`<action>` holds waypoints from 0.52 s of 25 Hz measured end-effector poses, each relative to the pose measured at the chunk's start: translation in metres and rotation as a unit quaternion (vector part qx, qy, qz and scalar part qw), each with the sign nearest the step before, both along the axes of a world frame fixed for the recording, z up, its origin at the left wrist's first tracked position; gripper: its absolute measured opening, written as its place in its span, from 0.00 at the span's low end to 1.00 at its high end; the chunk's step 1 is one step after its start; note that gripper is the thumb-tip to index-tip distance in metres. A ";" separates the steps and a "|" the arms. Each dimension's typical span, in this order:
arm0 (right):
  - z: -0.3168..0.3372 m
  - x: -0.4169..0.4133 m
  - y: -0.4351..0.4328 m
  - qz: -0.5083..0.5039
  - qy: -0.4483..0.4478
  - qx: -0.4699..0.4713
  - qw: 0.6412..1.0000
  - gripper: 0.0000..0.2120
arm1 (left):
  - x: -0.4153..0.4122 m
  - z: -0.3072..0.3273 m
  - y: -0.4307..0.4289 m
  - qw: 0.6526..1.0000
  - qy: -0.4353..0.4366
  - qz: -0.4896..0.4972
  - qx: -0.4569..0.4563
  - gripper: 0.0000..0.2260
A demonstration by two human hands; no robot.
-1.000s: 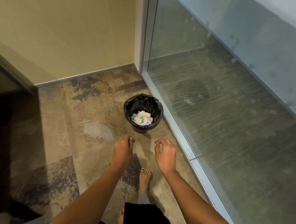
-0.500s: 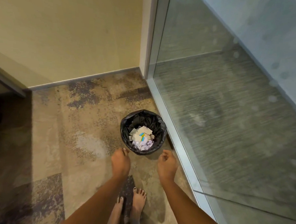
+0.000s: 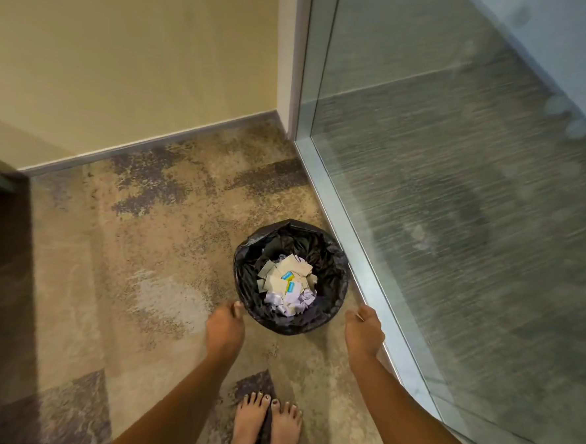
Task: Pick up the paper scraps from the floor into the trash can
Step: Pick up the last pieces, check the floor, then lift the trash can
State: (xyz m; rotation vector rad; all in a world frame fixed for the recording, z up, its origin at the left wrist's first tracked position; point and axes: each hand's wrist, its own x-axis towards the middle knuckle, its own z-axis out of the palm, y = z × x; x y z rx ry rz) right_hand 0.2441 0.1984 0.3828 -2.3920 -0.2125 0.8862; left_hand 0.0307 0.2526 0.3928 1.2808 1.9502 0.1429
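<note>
While black-lined, trash can (image 3: 287, 319) holds crumpled white, beige paper scraps (image 3: 289, 285).

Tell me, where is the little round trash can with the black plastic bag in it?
In the head view, the small round trash can lined with a black plastic bag stands on the patterned carpet, beside the glass wall's metal base rail, between the left hand and right hand.
</note>
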 end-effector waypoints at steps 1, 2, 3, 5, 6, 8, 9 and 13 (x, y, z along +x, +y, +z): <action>-0.020 0.000 0.003 -0.009 0.011 -0.007 1.000 0.17 | -0.001 -0.017 0.006 1.000 0.001 -0.008 -0.013 0.14; -0.035 0.000 0.006 -0.015 0.021 -0.015 1.000 0.16 | -0.002 -0.030 0.011 0.999 0.001 -0.020 -0.025 0.14; -0.049 0.000 0.009 -0.017 0.032 -0.024 0.999 0.16 | -0.003 -0.042 0.016 0.999 0.001 -0.033 -0.036 0.13; -0.079 0.000 0.015 -0.017 0.054 -0.044 0.997 0.19 | -0.004 -0.073 0.025 0.997 -0.001 -0.060 -0.059 0.14; -0.092 0.001 0.018 -0.014 0.064 -0.052 0.996 0.20 | -0.003 -0.086 0.031 0.995 0.001 -0.070 -0.076 0.14; -0.120 0.002 0.022 0.010 0.085 -0.064 0.994 0.19 | -0.001 -0.110 0.040 0.989 0.003 -0.084 -0.122 0.14; -0.132 0.002 0.023 0.024 0.094 -0.072 0.993 0.17 | 0.001 -0.120 0.042 0.986 0.000 -0.083 -0.142 0.14; -0.161 0.004 0.028 0.036 0.085 -0.114 0.989 0.16 | 0.004 -0.147 0.047 0.985 -0.020 0.021 -0.172 0.20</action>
